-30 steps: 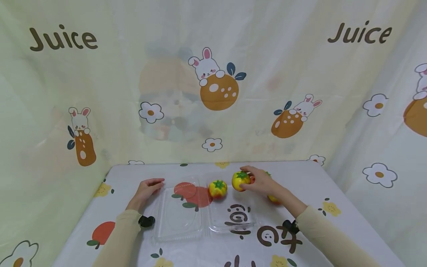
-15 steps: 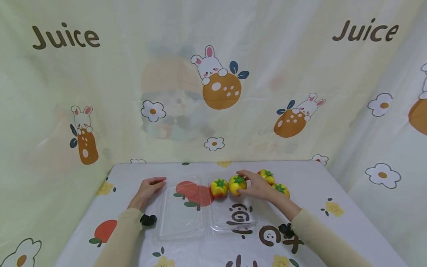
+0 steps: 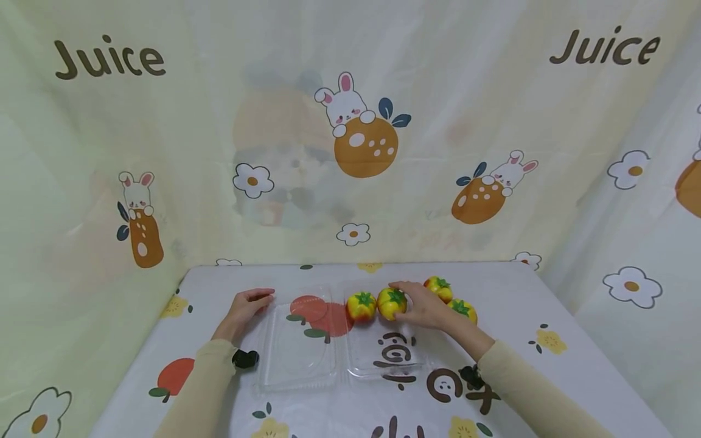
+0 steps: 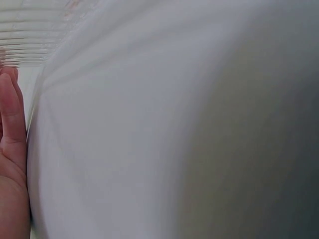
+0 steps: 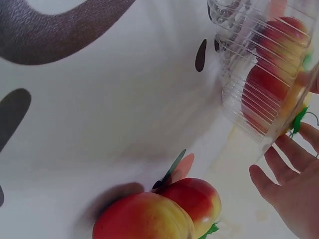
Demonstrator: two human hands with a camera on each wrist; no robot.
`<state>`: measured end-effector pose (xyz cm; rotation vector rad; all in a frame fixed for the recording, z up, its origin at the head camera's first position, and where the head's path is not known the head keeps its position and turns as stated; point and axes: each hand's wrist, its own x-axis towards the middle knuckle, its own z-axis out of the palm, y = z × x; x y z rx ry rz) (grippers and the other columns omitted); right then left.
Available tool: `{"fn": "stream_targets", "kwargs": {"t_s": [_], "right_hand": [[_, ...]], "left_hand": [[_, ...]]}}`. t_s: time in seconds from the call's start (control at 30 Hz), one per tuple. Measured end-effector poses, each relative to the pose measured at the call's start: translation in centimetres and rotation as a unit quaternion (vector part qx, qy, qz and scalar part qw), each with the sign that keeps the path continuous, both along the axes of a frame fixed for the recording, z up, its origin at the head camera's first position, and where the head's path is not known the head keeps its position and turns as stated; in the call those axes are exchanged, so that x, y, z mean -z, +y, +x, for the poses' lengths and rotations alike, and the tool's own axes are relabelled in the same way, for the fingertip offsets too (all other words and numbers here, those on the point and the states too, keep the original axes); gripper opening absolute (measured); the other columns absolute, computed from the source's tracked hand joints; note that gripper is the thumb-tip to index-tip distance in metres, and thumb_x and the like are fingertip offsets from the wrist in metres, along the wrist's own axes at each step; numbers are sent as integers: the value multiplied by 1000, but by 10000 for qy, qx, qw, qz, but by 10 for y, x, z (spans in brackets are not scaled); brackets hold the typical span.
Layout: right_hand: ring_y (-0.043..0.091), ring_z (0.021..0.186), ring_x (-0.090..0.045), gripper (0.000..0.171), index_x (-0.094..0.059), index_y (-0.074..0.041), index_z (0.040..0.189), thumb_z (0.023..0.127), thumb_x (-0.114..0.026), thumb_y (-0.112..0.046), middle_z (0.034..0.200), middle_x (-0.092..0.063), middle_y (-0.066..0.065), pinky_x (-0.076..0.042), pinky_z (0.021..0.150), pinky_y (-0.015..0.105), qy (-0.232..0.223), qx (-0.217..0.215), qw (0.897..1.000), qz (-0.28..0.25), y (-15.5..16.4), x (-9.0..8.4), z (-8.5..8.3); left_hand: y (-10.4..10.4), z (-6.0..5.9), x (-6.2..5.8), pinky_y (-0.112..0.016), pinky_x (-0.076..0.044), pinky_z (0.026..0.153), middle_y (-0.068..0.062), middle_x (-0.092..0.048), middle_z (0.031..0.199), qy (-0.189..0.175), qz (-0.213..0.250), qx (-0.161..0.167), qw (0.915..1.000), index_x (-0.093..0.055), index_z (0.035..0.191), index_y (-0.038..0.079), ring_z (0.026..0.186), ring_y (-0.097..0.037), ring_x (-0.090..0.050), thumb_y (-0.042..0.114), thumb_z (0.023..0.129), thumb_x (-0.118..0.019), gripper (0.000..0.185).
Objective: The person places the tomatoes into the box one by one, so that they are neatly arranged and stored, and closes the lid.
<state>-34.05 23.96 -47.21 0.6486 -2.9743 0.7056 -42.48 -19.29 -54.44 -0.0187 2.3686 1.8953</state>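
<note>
A clear plastic clamshell lies open on the table, with its lid (image 3: 298, 365) on the left and its tray (image 3: 383, 362) on the right. Two yellow-red toy fruits with green tops sit side by side at the tray's far end. The left fruit (image 3: 361, 306) stands free. My right hand (image 3: 408, 298) curls over the right fruit (image 3: 391, 303) and holds it. In the right wrist view the tray's ribbed wall (image 5: 249, 89) shows fruit behind it, with my fingers (image 5: 281, 167) at its edge. My left hand (image 3: 247, 305) rests flat on the table beside the lid, fingers straight (image 4: 12, 129).
Two more toy fruits (image 3: 439, 288) (image 3: 463, 309) lie on the table behind and right of my right hand; the right wrist view shows them close together (image 5: 149, 219). The patterned tablecloth (image 3: 547, 377) covers the table, and a printed curtain hangs behind it.
My right hand carried its fruit left and down into the tray, beside the first fruit. The two fruits behind it came into view. My left hand stayed put.
</note>
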Motion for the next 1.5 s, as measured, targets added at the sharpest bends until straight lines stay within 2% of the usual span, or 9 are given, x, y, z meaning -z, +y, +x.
{"fn": "stream_targets", "kwargs": {"t_s": [0.23, 0.53, 0.7, 0.93, 1.13, 1.37, 1.5], "right_hand": [[35, 127, -50, 63, -54, -3, 137, 82, -77, -24, 137, -56, 14, -37, 106, 53, 75, -43, 9999, 89, 2, 3, 0], [36, 127, -47, 66, -58, -7, 135, 84, -76, -43, 135, -57, 15, -37, 105, 56, 188, 139, 9997, 33, 1, 9, -2], [36, 121, -49, 60, -62, -9, 131, 79, -81, -33, 130, -59, 14, -39, 102, 56, 314, 154, 9994, 26, -2, 12, -2], [30, 115, -52, 61, -63, -15, 131, 76, -84, -31, 125, -58, 9, -45, 98, 52, 213, 355, 9990, 162, -9, 18, -1], [29, 115, -52, 69, -59, -14, 136, 75, -84, -36, 129, -57, 11, -45, 98, 51, 224, 507, 9982, 235, -11, 16, 2], [32, 117, -52, 73, -56, -8, 138, 79, -81, -42, 132, -55, 16, -45, 98, 52, 344, 465, 9982, 176, -8, 12, 0], [34, 117, -53, 72, -54, -8, 139, 82, -76, -46, 133, -53, 16, -46, 96, 53, 408, 558, 9975, -163, 2, 7, -2]], "left_hand": [[1, 1, 2, -21, -47, 66, 1, -66, 86, 43, 9, 29, 10000, -67, 122, -4, 75, -9, -55, 12, 91, -71, 35], [2, 1, 1, -21, -47, 66, 1, -67, 88, -9, 3, -24, 10000, -67, 122, -3, 75, -9, -55, 11, 92, -69, 33], [2, 2, 2, -21, -47, 66, -1, -68, 93, -87, 57, -25, 9999, -66, 123, -3, 75, -11, -55, 10, 93, -68, 33], [4, 1, 3, -21, -48, 65, 1, -68, 91, -145, 106, -104, 9998, -68, 121, -2, 74, -10, -56, 10, 92, -69, 32], [4, 0, 3, -20, -48, 65, 2, -68, 91, -152, 165, -114, 9997, -68, 120, -2, 74, -9, -57, 9, 92, -70, 31], [2, 0, 2, -21, -48, 66, 0, -69, 94, -85, 117, -98, 9998, -66, 123, -4, 75, -9, -57, 10, 92, -70, 34], [1, 0, 1, -21, -48, 68, -1, -70, 98, -131, 40, -78, 9999, -66, 124, -2, 78, -9, -57, 11, 92, -69, 34]]}}
